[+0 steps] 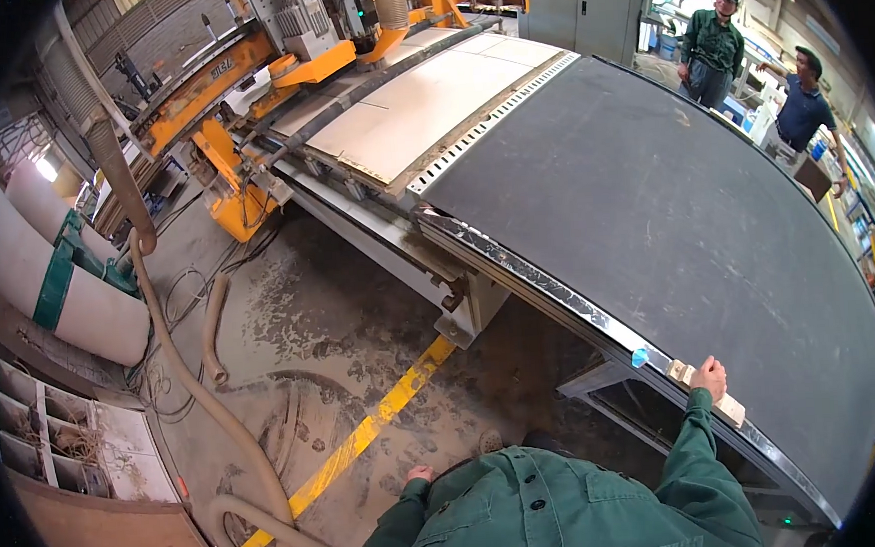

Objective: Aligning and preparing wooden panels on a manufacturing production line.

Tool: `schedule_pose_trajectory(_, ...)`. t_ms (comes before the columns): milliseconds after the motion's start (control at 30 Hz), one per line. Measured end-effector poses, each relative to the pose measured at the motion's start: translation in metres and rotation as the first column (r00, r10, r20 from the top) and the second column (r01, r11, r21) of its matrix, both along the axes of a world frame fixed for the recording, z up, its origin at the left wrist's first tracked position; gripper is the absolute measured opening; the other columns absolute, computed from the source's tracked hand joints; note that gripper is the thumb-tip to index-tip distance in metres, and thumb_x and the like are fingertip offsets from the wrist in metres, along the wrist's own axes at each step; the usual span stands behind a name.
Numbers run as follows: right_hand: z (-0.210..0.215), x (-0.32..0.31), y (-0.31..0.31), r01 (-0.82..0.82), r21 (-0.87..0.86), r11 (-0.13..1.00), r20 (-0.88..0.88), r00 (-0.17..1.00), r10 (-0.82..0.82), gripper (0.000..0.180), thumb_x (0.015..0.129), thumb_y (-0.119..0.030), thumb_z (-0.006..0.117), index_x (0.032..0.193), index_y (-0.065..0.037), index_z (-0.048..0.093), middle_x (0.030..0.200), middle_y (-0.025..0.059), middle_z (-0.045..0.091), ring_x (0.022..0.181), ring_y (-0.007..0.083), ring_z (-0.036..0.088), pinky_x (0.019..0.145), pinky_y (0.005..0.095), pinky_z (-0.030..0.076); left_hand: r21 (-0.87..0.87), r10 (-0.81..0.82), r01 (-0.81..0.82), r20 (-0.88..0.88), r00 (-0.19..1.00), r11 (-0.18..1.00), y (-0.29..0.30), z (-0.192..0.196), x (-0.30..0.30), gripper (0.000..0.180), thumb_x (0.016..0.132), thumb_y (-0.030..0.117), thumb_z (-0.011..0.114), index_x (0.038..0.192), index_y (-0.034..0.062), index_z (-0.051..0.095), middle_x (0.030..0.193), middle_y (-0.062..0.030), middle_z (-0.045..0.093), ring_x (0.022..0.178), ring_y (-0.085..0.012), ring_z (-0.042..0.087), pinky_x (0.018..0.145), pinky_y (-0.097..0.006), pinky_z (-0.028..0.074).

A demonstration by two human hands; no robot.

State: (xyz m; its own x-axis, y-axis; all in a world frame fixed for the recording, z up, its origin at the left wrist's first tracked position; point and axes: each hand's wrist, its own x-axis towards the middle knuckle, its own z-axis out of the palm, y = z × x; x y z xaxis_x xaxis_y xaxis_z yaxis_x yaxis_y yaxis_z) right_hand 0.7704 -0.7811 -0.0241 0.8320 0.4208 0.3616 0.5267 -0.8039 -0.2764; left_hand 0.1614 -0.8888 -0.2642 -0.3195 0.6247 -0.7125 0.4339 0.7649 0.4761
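Note:
My right hand (pixel 708 375) rests on the metal front edge of a large dark conveyor table (pixel 675 219), fingers curled over a small pale block (pixel 707 389) lying along that edge. Whether it grips the block or only touches it I cannot tell. My left hand (pixel 420 472) hangs low beside my green jacket, over the dusty floor, holding nothing. A small blue mark (pixel 640 356) sits on the table edge just left of my right hand.
An orange cutting machine (pixel 235 75) with pale cut panels (pixel 427 99) stands behind the table. A flexible dust hose (pixel 194 389) and a yellow floor line (pixel 377 423) cross the sawdust-covered floor. Two people (pixel 712 41) stand at the far right. Shelving (pixel 47 438) lies left.

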Motion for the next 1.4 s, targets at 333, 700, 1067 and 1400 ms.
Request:
schedule_pose_trajectory(333, -0.001, 0.002, -0.001, -0.002, 0.017, 1.0, -0.023, 1.0, 0.003, 0.034, 0.079, -0.034, 0.038, 0.07, -0.006, 0.054, 0.076, 0.0114, 0.054, 0.073, 0.0294, 0.052, 0.064, 0.0398, 0.04, -0.003, 0.085, -0.085, 0.08, 0.993, 0.996, 0.007, 0.035, 0.01, 0.022, 0.07, 0.022, 0.057, 0.081, 0.0028, 0.059, 0.062, -0.0075, 0.056, 0.055, -0.017, 0.051, 0.054, -0.029, 0.042)
schedule_pose_trajectory(700, -0.003, 0.004, -0.002, 0.001, -0.026, 1.0, -0.019, 1.0, -0.002, 0.034, 0.079, -0.034, 0.037, 0.072, -0.006, 0.054, 0.077, 0.0114, 0.054, 0.074, 0.0292, 0.051, 0.065, 0.0399, 0.039, 0.008, 0.007, -0.008, 0.02, 1.0, 1.0, 0.007, 0.031, 0.009, 0.028, 0.069, 0.026, 0.057, 0.084, 0.0022, 0.059, 0.067, -0.0101, 0.058, 0.061, -0.0176, 0.054, 0.059, -0.03, 0.044)
schedule_pose_trajectory(1067, 0.0, -0.002, 0.002, -0.01, 0.019, 1.0, -0.024, 1.0, 0.01, 0.034, 0.079, -0.035, 0.037, 0.071, -0.006, 0.054, 0.076, 0.0115, 0.054, 0.074, 0.0299, 0.051, 0.064, 0.0403, 0.04, 0.115, -0.037, 0.042, -0.043, 0.998, 0.992, 0.0, 0.02, 0.003, 0.027, 0.07, 0.025, 0.057, 0.083, 0.0013, 0.059, 0.065, -0.0092, 0.058, 0.057, -0.0165, 0.053, 0.056, -0.029, 0.043)
schedule_pose_trajectory(1400, -0.001, 0.001, 0.0, 0.002, 0.005, 1.0, -0.024, 1.0, -0.002, 0.034, 0.078, -0.034, 0.038, 0.071, -0.006, 0.054, 0.076, 0.0113, 0.054, 0.073, 0.0299, 0.051, 0.064, 0.0404, 0.04, 0.022, 0.041, -0.042, 0.03, 0.999, 0.999, 0.003, 0.023, 0.004, 0.029, 0.069, 0.027, 0.057, 0.083, 0.0012, 0.059, 0.067, -0.0101, 0.058, 0.06, -0.0175, 0.054, 0.06, -0.029, 0.044)
